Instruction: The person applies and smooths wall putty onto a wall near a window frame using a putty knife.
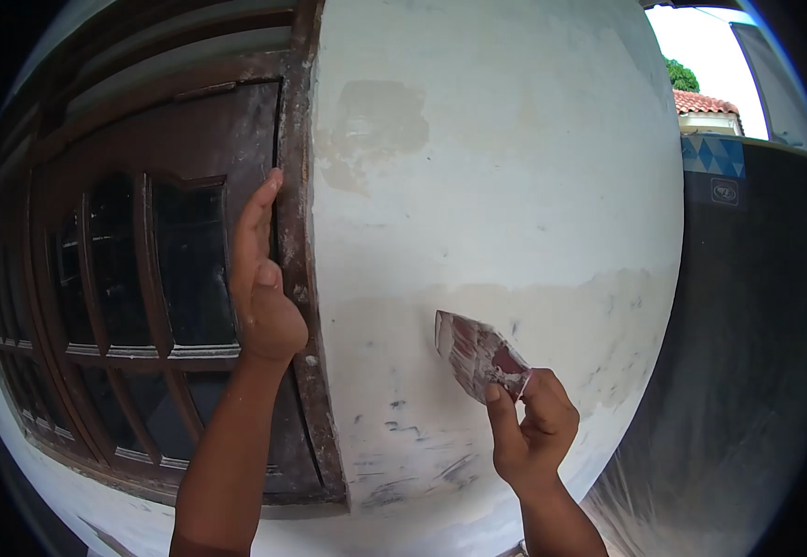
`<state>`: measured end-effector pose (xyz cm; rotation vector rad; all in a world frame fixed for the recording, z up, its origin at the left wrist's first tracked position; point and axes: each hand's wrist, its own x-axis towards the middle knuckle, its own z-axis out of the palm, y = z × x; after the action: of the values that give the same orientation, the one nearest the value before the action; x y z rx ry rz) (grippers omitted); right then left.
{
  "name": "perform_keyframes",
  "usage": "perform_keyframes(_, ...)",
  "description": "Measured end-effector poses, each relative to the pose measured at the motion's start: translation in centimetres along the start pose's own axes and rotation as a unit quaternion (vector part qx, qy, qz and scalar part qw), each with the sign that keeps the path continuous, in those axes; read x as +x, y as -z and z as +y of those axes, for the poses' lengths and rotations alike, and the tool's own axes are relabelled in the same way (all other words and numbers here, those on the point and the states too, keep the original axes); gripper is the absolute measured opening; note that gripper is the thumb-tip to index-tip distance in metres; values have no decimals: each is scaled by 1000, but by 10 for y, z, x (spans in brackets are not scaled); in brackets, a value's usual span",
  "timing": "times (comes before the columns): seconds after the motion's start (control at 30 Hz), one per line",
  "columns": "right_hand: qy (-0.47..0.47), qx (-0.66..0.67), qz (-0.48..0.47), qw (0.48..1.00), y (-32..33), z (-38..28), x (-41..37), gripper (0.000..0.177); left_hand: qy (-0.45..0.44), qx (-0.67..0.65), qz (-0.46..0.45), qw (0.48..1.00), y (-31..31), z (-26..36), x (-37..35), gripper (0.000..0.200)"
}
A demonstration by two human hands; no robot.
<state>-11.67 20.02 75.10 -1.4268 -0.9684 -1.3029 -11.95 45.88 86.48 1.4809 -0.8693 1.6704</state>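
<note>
My right hand (535,427) is closed on the handle end of a putty knife (479,353), whose blade is smeared with pale filler and points up and left, in front of the white wall (515,204). Beige filler patches and dark scuffs mark the wall around it. My left hand (266,278) is raised with its fingers stretched upward, holding nothing, in front of the brown wooden window frame (301,232). Whether it touches the frame cannot be made out.
Brown window shutters (157,251) with dark glass panes fill the left side. At the right stands a dark panel (747,325) with a blue and white patterned strip (714,156). Beyond it are a red tiled roof (705,103) and a tree.
</note>
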Motion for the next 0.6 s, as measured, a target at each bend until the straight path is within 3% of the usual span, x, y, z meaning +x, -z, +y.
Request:
perform_keyframes(0.03, -169, 146, 48, 974, 8, 3, -15, 22, 20, -26, 9, 999, -3, 13, -30, 67)
perform_keyframes(0.07, -269, 214, 67, 937, 19, 1, -27, 14, 41, -52, 18, 998, -6, 27, -61, 68)
perform_keyframes(0.13, -332, 245, 92, 906, 40, 6, -51, 16, 80, -89, 19, 993, -18, 46, -124, 70)
perform_keyframes(0.17, -375, 288, 115, 874, 50, 10, -63, 18, 134, -113, -4, 985, -28, 57, -158, 70)
perform_keyframes(0.23, -411, 272, 124, 861, 71, 18, -88, 19, 240, -160, -53, 956, -52, 79, -215, 71)
perform_keyframes(0.43, -526, 267, 149, 793, 144, 40, -166, 17, 325, -216, -78, 917, -124, 121, -325, 60)
perform_keyframes(0.6, -648, 131, 146, 736, 235, 80, -281, 13, 539, -251, -174, 785, -164, 150, -442, 64)
